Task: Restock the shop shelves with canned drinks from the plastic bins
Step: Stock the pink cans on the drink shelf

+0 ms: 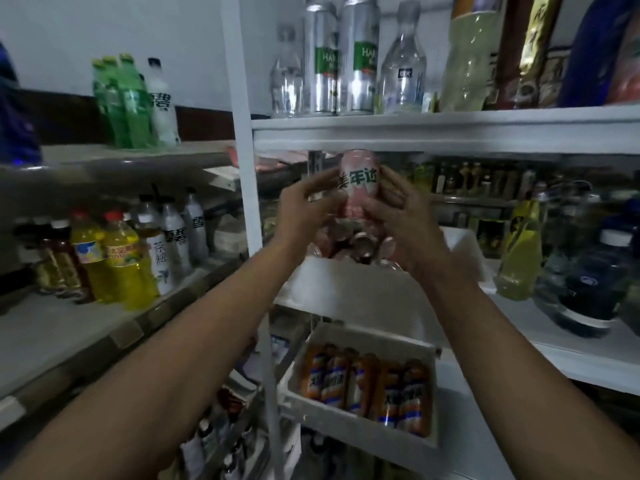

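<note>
Left grip point(308, 206) and right grip point(398, 216) curled round pink can point(358, 181), frame centre. White bin point(346, 287) below: pink cans point(362, 244). Lower bin point(343, 426): orange cans point(367, 386).

Between my left hand point(306, 211) and right hand point(398, 220), the can point(358, 183) is above the upper bin point(346, 289) at the shelf's point(571, 355) left end; the lower bin point(346, 426) sits beneath.
</note>
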Motion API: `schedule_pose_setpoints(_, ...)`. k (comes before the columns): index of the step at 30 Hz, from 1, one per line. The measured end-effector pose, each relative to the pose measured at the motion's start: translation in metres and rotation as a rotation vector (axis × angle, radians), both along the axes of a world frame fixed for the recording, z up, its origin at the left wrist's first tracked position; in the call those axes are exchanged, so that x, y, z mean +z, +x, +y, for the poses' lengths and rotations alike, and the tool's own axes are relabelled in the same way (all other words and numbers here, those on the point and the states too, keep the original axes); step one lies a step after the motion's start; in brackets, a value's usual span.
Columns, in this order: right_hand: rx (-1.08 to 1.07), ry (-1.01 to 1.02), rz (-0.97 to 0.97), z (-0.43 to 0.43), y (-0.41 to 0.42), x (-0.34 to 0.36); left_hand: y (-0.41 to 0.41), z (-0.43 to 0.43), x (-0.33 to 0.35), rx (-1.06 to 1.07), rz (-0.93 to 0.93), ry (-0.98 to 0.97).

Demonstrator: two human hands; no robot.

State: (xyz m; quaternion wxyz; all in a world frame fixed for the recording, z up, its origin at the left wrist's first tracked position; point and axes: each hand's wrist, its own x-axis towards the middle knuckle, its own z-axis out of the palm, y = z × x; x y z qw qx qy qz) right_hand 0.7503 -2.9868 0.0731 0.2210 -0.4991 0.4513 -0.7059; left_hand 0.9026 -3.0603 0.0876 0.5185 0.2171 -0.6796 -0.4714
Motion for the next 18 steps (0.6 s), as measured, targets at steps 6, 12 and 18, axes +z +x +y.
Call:
schedule_pose_setpoints(6, 0.11, -0.011, -0.098, -0.012, 0.022, 0.004, 0.036, 0.008, 0.014, -0.051, 0.018, 0.039)
schedule_pose_setpoints(12, 0.287, 0.004, -0.102, -0.032, 0.077, 0.018, 0.094, -0.003, 0.02, 0.09, 0.041, -0.005)
schedule_pose_setpoints(18, 0.441, 0.056, 0.002, -0.059, 0.163, 0.026, 0.185, -0.009, 0.022, 0.316, 0.026, -0.037)
